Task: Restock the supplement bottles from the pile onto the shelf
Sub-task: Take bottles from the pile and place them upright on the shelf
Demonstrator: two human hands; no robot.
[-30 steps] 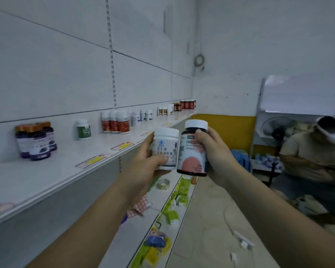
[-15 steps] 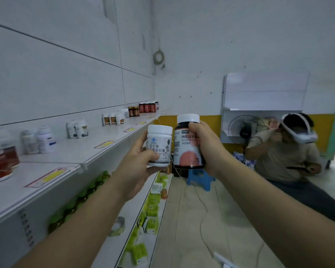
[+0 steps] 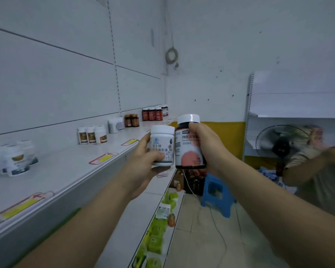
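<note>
My left hand (image 3: 143,167) grips a white supplement bottle (image 3: 162,146) with a white cap, held upright in front of me. Right beside it, my right hand (image 3: 205,146) grips a dark bottle (image 3: 189,151) with a white cap and a pink label. The two bottles touch side by side, just past the front edge of the white shelf (image 3: 70,167) on my left. On that shelf stand groups of bottles: white tubs (image 3: 14,158) nearest, three white bottles (image 3: 92,134), more white ones (image 3: 116,124), brown bottles (image 3: 132,120) and red-labelled ones (image 3: 153,114) at the far end.
Yellow price tags (image 3: 103,158) line the shelf edge. A lower shelf (image 3: 139,213) carries green packets (image 3: 157,240). A blue stool (image 3: 217,192) and a cable lie on the tiled floor. A fan (image 3: 282,146) and a seated person (image 3: 317,171) are at the right.
I have moved forward along the aisle with both bottles held together; the shelf bottles have slid past to the left and the far red-labelled group is nearer. The seated person has shifted right.
</note>
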